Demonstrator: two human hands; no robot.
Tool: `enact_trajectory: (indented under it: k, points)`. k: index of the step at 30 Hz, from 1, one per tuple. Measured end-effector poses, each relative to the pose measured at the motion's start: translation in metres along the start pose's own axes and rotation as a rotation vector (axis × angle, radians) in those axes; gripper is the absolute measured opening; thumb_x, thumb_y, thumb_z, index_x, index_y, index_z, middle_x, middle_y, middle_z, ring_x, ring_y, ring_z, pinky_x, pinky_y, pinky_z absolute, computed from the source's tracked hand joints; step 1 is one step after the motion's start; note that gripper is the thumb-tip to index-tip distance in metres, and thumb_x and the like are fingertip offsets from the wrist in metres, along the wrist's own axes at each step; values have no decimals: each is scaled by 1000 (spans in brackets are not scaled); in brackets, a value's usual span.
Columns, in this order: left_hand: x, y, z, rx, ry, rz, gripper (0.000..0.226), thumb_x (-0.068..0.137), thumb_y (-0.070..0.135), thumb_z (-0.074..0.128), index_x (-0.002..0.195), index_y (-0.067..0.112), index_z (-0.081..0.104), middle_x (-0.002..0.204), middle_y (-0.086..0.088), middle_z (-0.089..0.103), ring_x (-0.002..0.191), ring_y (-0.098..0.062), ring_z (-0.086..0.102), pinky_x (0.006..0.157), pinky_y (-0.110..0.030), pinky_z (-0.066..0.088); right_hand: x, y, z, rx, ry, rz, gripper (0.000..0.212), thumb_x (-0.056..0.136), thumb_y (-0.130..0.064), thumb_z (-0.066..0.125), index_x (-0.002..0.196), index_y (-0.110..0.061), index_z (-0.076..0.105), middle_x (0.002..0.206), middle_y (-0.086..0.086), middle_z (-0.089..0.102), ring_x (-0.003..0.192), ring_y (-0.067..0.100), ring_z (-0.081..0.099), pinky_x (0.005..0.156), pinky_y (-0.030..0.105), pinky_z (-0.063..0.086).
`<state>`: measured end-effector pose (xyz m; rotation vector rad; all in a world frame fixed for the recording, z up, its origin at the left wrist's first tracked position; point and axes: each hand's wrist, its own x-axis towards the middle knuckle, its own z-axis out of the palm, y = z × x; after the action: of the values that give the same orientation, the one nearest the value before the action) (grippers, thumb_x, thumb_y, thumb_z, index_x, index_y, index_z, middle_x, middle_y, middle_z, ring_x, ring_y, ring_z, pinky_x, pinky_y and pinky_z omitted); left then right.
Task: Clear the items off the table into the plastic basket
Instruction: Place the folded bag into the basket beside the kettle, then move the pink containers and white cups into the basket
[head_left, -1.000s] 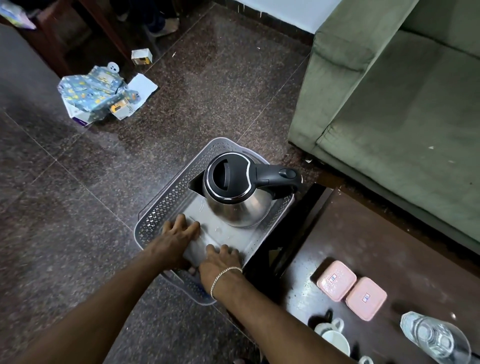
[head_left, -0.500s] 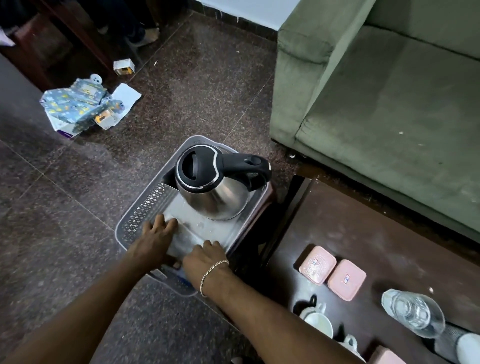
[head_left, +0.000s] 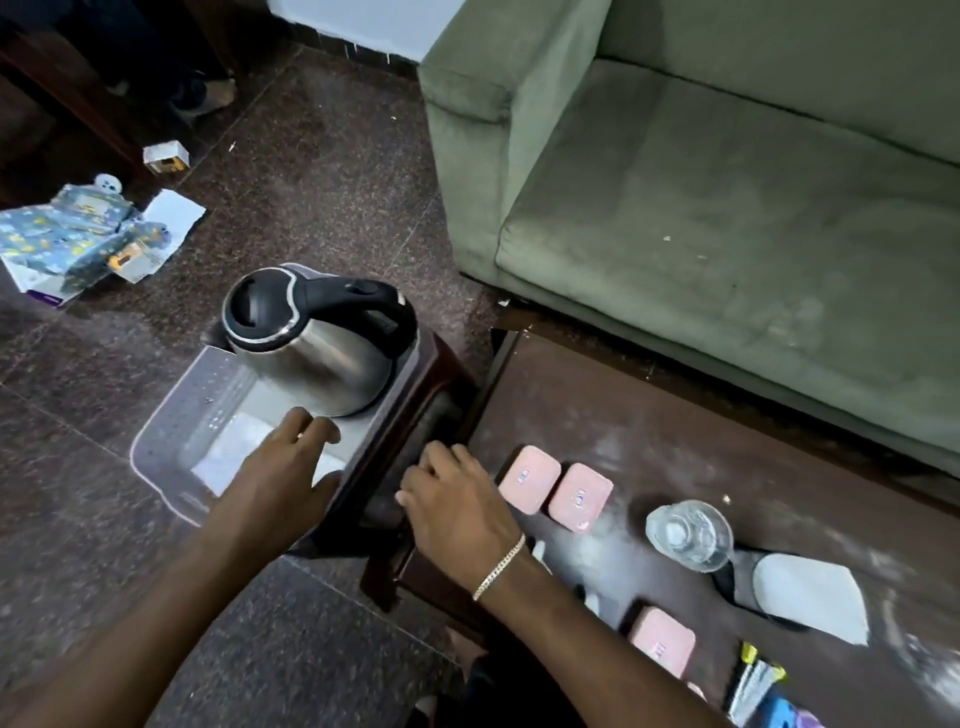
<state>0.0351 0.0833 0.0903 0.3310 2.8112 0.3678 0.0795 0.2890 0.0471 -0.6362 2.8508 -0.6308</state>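
The grey plastic basket (head_left: 156, 441) sits on a dark wooden stool (head_left: 421, 384) left of the table (head_left: 649, 415). A steel kettle (head_left: 311, 358) with a black lid and handle stands in the basket's far end. My left hand (head_left: 285, 467) hovers over the basket's near right corner, fingers spread, holding nothing. My right hand (head_left: 457, 509) is empty with loosely bent fingers, over the gap between stool and table. Beside it lie two pink lidded boxes (head_left: 529, 477) (head_left: 581, 496). A third pink box (head_left: 661, 640) and an upturned glass (head_left: 688, 534) lie further right.
A green sofa (head_left: 701, 208) runs close behind the table. A white object on a black base (head_left: 810, 597) and some pens (head_left: 753, 680) are at the table's near right. Patterned paper litter (head_left: 88, 239) and a small box (head_left: 166, 156) lie on the floor, far left.
My right hand has come off the basket and moved right to the table's edge. My left hand has risen to the basket's near right corner. The view has swung right and shows more of the table.
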Motion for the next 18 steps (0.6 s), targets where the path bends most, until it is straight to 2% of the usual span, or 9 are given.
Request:
enact_trajectory:
  k: [1, 5, 9, 12, 15, 18]
  points:
    - [0, 15, 4, -21, -6, 34, 44, 78, 13, 88, 112, 12, 61, 110, -6, 55, 86, -37, 67, 67, -39, 49, -14, 11, -4, 26, 7, 30, 30, 105, -32, 35, 100, -18, 61, 108, 5, 57, 104, 29, 51, 92, 44, 41]
    - [8, 70, 28, -50, -63, 150, 47, 78, 20, 88, 115, 13, 60, 114, -5, 52, 92, -36, 65, 75, -40, 51, -70, 51, -12, 162, 163, 205, 14, 95, -24, 60, 89, -13, 67, 97, 9, 58, 88, 31, 54, 84, 45, 46]
    - [21, 110, 64, -27, -159, 248, 60, 80, 26, 87, 131, 11, 59, 127, -6, 52, 114, -34, 62, 94, -40, 51, -108, 91, -4, 128, 135, 372, 17, 91, -26, 66, 98, -10, 68, 105, 10, 58, 96, 33, 55, 84, 45, 50]
    - [37, 130, 98, 75, -240, 362, 70, 80, 30, 85, 139, 14, 52, 137, -5, 48, 121, -32, 56, 100, -45, 48, -120, 117, 8, 49, 79, 462, 35, 86, -31, 69, 115, -11, 65, 117, 9, 56, 103, 32, 53, 92, 46, 48]
    - [52, 142, 130, 234, -283, 435, 85, 75, 32, 86, 147, 19, 42, 151, 0, 41, 120, -30, 52, 94, -46, 53, -123, 137, 24, -35, 13, 537, 59, 82, -37, 72, 133, -13, 55, 130, 9, 51, 110, 33, 51, 93, 45, 48]
    - [66, 144, 156, 345, -317, 427, 109, 69, 32, 90, 158, 26, 26, 166, 6, 25, 122, -31, 51, 88, -44, 58, -120, 150, 39, -69, -67, 576, 78, 78, -43, 75, 144, -15, 43, 145, 10, 43, 123, 33, 47, 96, 45, 45]
